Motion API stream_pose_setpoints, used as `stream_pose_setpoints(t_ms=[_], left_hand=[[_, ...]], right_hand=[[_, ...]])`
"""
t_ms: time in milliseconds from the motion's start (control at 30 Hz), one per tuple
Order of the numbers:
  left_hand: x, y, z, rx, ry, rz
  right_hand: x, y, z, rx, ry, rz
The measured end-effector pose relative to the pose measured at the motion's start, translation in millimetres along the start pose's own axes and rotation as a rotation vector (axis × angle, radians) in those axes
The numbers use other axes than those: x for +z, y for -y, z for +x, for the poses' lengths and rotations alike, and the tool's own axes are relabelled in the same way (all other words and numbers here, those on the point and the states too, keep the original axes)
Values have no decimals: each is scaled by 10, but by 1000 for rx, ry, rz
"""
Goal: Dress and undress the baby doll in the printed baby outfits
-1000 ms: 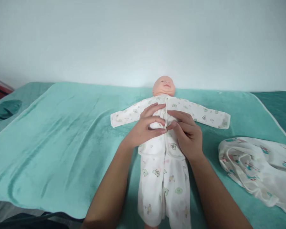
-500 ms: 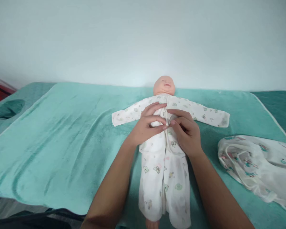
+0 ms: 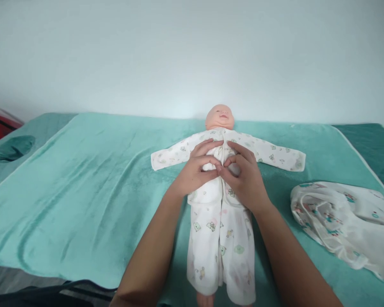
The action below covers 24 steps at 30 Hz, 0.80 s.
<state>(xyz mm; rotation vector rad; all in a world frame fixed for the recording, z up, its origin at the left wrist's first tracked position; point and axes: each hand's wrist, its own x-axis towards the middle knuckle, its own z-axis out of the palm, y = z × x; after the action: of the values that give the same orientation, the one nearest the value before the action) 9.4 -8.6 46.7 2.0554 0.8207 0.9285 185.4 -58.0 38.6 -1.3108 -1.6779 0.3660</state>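
A baby doll [image 3: 219,116] lies on its back with its head toward the wall and its arms spread. It wears a white printed baby jacket [image 3: 192,145] and matching printed pants [image 3: 205,247]. My left hand [image 3: 198,165] pinches the jacket's front edge at the chest, thumb and index finger together. Opposite it, my right hand [image 3: 245,175] pinches the other side of the front opening, its thumb and index fingertip meeting those of the left. The fingertips hide whatever fastening lies between them. A foot [image 3: 205,299] shows below one pant leg.
Beneath the doll spreads a green blanket [image 3: 67,192] with some wrinkles. A crumpled white printed cloth item [image 3: 345,221] lies to the right. A pale wall [image 3: 147,55] rises behind the blanket's far edge. Something red [image 3: 0,130] stands at the far left.
My right thumb and index finger have moved slightly left and closed into a rounder pinch against the left fingertips. The left hand has barely moved. The view has shifted slightly.
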Motion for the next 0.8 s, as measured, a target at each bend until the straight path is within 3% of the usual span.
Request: stream_pose_setpoints(t_ms=[367, 500, 667, 800], left_hand=[[26, -4, 1, -87, -139, -201], [103, 28, 12, -83, -237, -158], [216, 40, 52, -109, -356, -58], [217, 20, 67, -133, -370, 31]], right_hand=[[-39, -40, 17, 51, 27, 85], [-36, -41, 9, 16, 69, 29], [-3, -16, 3, 15, 22, 3], [27, -11, 1, 50, -27, -32]])
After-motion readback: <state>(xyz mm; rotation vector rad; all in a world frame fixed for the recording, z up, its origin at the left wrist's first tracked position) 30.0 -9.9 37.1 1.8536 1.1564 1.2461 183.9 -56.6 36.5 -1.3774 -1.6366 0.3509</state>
